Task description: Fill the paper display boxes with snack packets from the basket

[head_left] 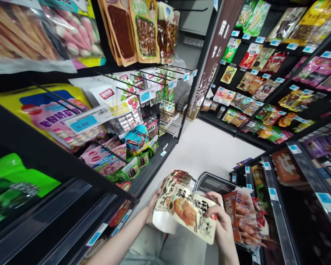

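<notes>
My right hand (pixel 222 215) grips the right edge of a cream snack packet (pixel 185 209) with dark characters and a picture of golden-brown food. The packet hangs tilted in front of my lap. My left hand (pixel 153 200) is wrapped round the left side of several similar packets (pixel 169 189), fanned in a stack behind and to the left of that one. Most of the left fingers are hidden behind the stack. A white surface shows just below the packets. Beyond my right hand lies a black plastic basket (pixel 209 179) on the floor, partly covered by the hand and packets.
To the left, a black rack (pixel 127 195) holds hanging snack bags with metal hooks and price tags (pixel 85 123) jutting out. On the right, shelves carry reddish snack bags (pixel 249 217). Pale floor (pixel 193 143) runs ahead to another rack of hanging packets (pixel 253 86).
</notes>
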Demonstrator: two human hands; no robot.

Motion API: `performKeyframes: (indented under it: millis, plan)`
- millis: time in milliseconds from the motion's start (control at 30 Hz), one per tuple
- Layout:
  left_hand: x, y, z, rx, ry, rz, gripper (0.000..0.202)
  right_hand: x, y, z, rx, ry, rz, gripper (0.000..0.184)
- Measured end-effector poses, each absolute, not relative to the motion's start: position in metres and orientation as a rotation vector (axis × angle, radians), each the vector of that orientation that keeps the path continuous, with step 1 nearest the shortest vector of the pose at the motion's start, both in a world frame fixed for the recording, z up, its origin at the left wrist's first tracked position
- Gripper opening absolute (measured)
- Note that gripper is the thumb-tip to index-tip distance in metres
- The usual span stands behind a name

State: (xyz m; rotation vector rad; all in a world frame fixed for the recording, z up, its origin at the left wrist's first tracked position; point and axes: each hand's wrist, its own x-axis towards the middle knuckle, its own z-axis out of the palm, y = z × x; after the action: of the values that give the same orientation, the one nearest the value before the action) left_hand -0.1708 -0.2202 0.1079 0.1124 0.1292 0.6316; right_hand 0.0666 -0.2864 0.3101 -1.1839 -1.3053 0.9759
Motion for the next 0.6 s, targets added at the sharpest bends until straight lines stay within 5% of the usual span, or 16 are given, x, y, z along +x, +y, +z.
performKeyframes:
  millis: [267,500,600]
  plan:
    - [-0.175,-0.222,0.119,0.06,0.168,0.567,0.073,0.082,-0.298,0.307,-0.751,-0.698,1.504,0.025]
    - [-0.177,-0.22,0.11,0.06,0.205,0.551,0.078,0.098,-0.306,0.313,-1.155,-0.808,1.323,0.041]
    - [-0.178,-0.22,0.108,0.026,0.146,0.544,0.066,0.107,-0.307,0.319,-1.347,-0.88,1.183,0.07]
